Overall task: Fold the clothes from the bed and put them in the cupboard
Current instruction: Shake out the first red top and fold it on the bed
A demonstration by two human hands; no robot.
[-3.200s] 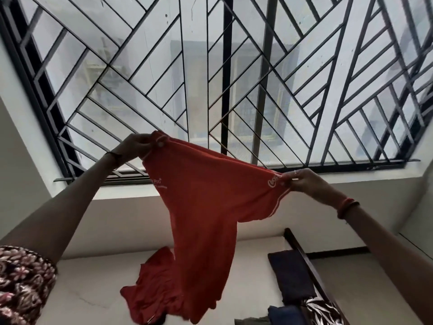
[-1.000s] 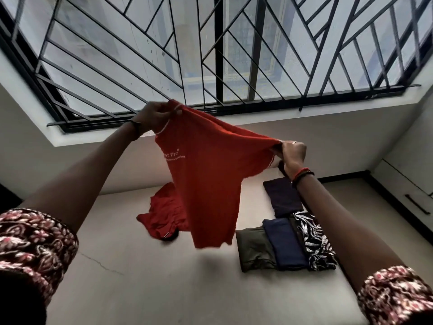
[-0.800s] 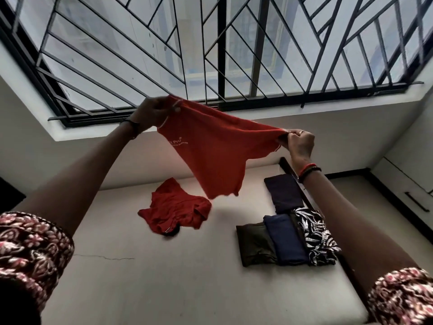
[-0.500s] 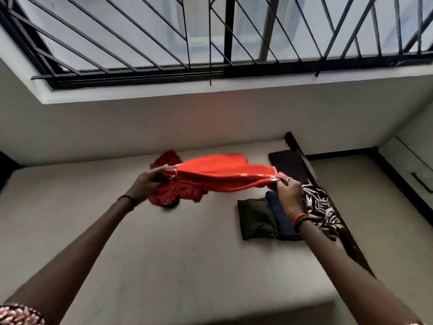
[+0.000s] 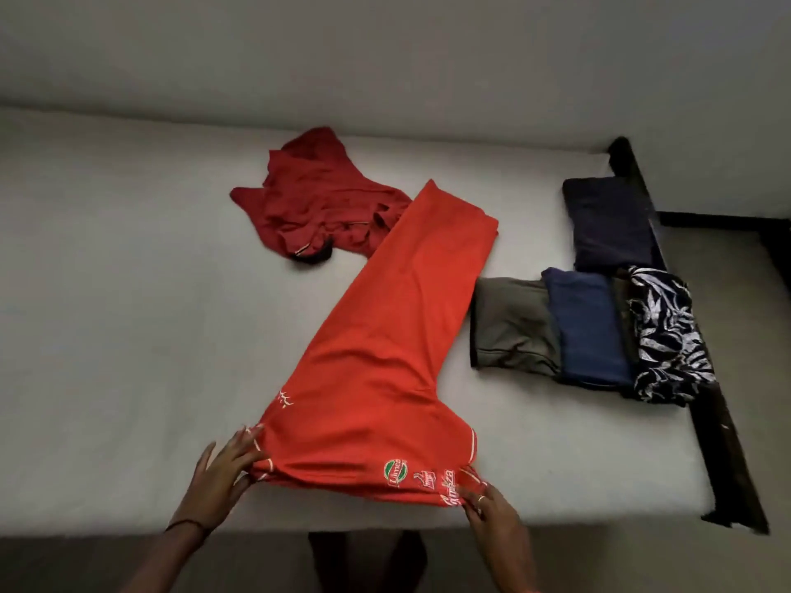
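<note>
An orange-red T-shirt [image 5: 385,336], folded lengthwise, lies flat on the white mattress [image 5: 128,293], running from the near edge toward the far right. My left hand [image 5: 222,472] touches its near left corner with spread, straight fingers. My right hand [image 5: 488,507] pinches the near right corner by the printed logos. A crumpled dark red garment [image 5: 316,207] lies beyond the shirt, and the shirt's far end partly overlaps it.
Folded clothes sit at the right of the bed: an olive piece [image 5: 509,327], a blue one [image 5: 586,331], a black-and-white patterned one [image 5: 667,340] and a dark navy one [image 5: 608,224] behind them. The dark bed frame [image 5: 723,455] borders the right edge.
The shirt was held up in the air in front of the window. Both hands have brought it down and laid it flat on the mattress. The view has tilted down to the bed.
</note>
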